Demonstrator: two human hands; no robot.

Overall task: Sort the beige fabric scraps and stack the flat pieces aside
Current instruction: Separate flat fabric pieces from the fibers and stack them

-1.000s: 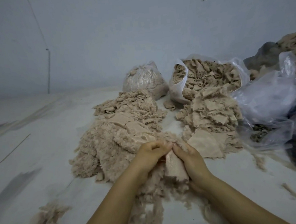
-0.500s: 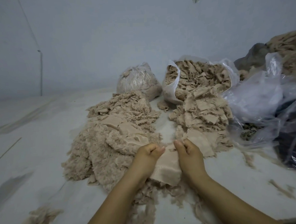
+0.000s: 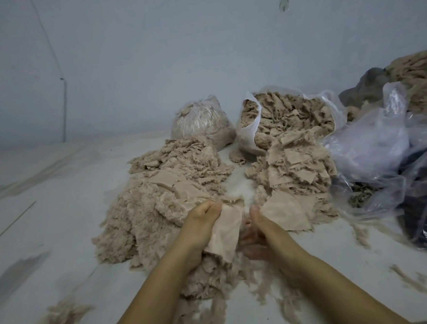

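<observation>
Dim, cool, even light; source not visible. Soft faint shadows on floor. Mild glare on clear plastic bags right of fingers. Wide-angle bending at edges. Motion smear lower left; overall soft, grainy focus.

A second ago we had both hands bunched together on a folded scrap. Half a second ago it was spread between our thumbs. Now only our left hand grips it, hanging down flat, while our right hand has let go and dropped beside it, palm turned up, fingers loose, near the flat stack.
</observation>
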